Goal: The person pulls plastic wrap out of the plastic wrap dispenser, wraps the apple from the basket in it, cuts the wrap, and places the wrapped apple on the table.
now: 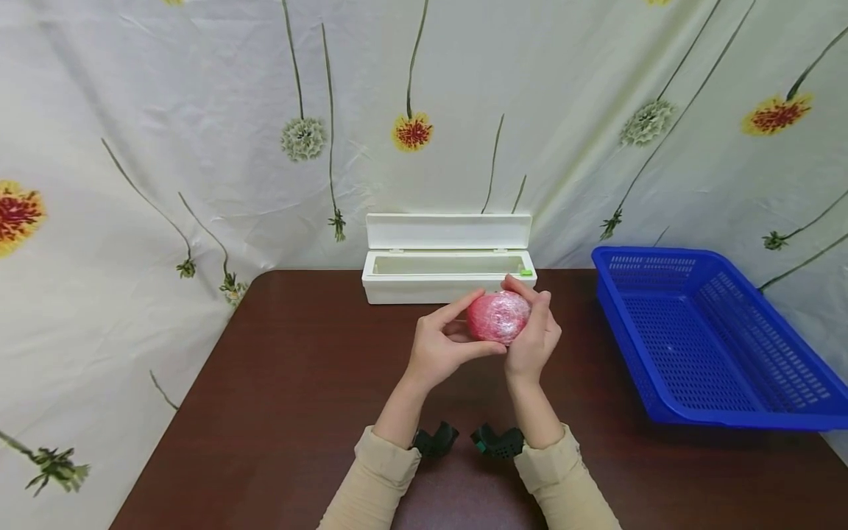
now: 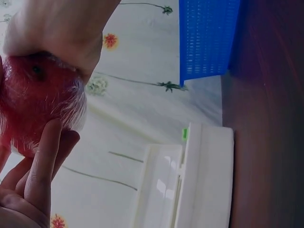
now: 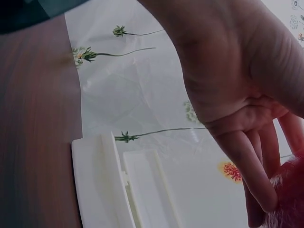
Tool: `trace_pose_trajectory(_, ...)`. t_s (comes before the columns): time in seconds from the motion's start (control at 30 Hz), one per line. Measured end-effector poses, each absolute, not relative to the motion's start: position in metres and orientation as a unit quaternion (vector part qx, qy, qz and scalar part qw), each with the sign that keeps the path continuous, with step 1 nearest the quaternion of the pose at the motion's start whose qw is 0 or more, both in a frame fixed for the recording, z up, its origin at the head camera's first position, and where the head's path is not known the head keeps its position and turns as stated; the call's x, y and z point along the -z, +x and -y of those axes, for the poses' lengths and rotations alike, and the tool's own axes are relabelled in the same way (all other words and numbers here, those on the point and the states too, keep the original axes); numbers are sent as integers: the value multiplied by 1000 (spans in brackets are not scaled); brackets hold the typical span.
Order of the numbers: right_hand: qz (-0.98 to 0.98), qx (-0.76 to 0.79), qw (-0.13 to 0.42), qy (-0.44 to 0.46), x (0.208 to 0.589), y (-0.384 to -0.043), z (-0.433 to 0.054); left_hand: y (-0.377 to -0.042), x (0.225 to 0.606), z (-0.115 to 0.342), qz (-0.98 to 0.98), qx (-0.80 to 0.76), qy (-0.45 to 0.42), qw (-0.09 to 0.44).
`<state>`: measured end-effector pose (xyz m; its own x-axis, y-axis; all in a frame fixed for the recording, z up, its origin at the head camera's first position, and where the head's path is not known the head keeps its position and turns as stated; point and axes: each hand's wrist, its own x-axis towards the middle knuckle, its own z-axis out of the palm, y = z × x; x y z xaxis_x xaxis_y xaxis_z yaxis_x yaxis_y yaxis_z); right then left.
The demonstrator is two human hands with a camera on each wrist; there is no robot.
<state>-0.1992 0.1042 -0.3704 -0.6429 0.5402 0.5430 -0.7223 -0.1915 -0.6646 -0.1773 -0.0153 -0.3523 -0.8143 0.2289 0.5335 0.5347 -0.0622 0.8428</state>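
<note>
Over the table, a round red fruit (image 1: 498,316) is held up between both hands. Clear plastic film covers it, shiny and wrinkled, and a dark spot shows on its skin in the left wrist view. My left hand (image 1: 433,347) grips it from the left, thumb along the underside and fingers reaching to the upper side. From the right, my right hand (image 1: 534,342) holds it with curled fingers. The right wrist view catches only an edge of the fruit (image 3: 290,197), with fingertips against it. Behind the hands stands a white cling film dispenser box (image 1: 433,290), its lid (image 1: 448,231) raised.
A blue plastic basket (image 1: 606,316) stands at the right of the dark brown table (image 1: 285,397). A small green slider (image 1: 525,272) sits at the right end of the dispenser's edge. Behind the table hangs a white flowered cloth (image 1: 232,88).
</note>
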Motion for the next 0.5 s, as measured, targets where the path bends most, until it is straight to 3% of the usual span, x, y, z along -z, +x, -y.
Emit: trace_pose_trajectory(0.5,422,-799,422,66,366,-198,-103,-174,352,6,659,705,-248,85)
